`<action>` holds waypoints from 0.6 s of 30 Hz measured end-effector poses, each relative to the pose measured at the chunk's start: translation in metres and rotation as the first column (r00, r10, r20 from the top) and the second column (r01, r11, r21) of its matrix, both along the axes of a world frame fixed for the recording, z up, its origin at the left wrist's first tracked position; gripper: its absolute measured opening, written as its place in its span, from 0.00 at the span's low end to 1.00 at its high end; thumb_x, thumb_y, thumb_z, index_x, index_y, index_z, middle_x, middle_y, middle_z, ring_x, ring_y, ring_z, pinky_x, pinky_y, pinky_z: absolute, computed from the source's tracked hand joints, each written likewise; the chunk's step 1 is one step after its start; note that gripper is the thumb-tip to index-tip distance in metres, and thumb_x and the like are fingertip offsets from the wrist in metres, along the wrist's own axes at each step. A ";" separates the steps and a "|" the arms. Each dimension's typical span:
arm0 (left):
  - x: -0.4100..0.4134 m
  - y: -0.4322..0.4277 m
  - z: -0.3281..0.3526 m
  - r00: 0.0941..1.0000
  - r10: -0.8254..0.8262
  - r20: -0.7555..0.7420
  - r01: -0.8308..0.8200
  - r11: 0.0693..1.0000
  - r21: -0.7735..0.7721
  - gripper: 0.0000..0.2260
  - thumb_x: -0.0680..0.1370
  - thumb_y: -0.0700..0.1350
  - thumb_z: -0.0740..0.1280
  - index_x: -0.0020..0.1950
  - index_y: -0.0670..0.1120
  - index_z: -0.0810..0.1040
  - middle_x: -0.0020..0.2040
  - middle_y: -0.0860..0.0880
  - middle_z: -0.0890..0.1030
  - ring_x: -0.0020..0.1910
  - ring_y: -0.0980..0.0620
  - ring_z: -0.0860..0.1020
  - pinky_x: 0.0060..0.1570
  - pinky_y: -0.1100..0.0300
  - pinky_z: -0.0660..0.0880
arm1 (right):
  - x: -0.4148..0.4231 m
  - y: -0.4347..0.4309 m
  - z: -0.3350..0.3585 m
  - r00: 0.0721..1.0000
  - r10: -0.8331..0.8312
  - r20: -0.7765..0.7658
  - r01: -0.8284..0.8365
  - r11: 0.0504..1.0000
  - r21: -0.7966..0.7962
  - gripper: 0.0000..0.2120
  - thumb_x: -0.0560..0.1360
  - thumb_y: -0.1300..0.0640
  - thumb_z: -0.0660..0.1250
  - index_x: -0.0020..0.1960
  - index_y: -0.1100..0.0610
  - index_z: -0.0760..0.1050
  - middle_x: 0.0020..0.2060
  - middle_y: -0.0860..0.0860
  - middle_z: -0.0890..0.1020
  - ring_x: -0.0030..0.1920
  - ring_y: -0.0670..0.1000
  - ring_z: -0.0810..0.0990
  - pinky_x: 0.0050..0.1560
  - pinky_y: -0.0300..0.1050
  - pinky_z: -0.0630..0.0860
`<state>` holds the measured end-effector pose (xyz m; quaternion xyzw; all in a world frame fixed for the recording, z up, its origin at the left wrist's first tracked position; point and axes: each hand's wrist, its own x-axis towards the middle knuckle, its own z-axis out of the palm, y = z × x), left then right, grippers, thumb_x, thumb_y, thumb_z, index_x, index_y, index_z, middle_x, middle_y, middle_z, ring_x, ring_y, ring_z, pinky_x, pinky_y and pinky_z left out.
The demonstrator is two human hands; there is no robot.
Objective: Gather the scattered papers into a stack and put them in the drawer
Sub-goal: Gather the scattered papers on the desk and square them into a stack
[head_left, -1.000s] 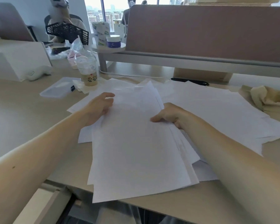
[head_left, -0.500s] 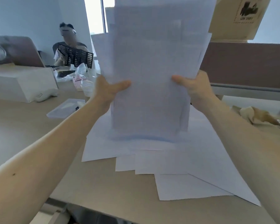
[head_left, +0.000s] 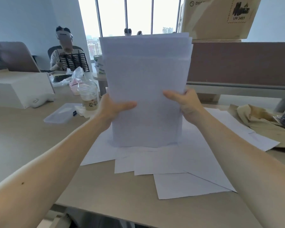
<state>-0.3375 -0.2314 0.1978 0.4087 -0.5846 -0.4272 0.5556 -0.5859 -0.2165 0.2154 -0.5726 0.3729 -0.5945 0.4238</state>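
Several loose sheets under upright stack.

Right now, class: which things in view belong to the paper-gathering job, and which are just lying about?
Belong to the job:
- upright stack of papers, held by the left hand and right hand
- loose sheets lying flat on the desk

Just lying about:
- plastic cup
- clear plastic lid
- crumpled beige cloth
- cardboard box

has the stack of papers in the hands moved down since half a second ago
Yes. The stack has dropped: its top edge now sits below the cardboard box, and its bottom edge meets the loose sheets.
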 end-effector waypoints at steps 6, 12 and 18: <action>0.002 -0.005 0.009 0.994 0.078 -0.081 -0.081 0.996 -0.034 0.17 0.63 0.39 0.82 0.48 0.46 0.83 0.45 0.50 0.87 0.45 0.50 0.85 0.44 0.55 0.81 | 0.004 0.000 0.006 0.999 -0.033 0.027 0.033 0.999 -0.022 0.17 0.62 0.56 0.80 0.48 0.60 0.83 0.42 0.51 0.88 0.44 0.53 0.86 0.45 0.48 0.82; 0.001 0.005 0.003 0.999 0.045 -0.013 -0.046 0.999 -0.018 0.20 0.58 0.43 0.84 0.47 0.49 0.83 0.45 0.51 0.87 0.46 0.51 0.85 0.47 0.54 0.81 | 0.004 0.005 -0.006 0.995 -0.075 0.063 0.072 0.996 0.050 0.12 0.65 0.59 0.79 0.47 0.58 0.84 0.44 0.54 0.88 0.47 0.57 0.86 0.53 0.56 0.82; 0.004 0.005 0.018 0.996 0.087 -0.037 -0.089 0.993 -0.081 0.31 0.57 0.48 0.84 0.58 0.44 0.81 0.50 0.49 0.87 0.49 0.48 0.85 0.48 0.51 0.82 | 0.002 0.007 0.000 0.995 -0.091 0.028 0.091 0.996 0.003 0.14 0.68 0.60 0.78 0.52 0.60 0.83 0.45 0.53 0.88 0.47 0.56 0.86 0.50 0.51 0.82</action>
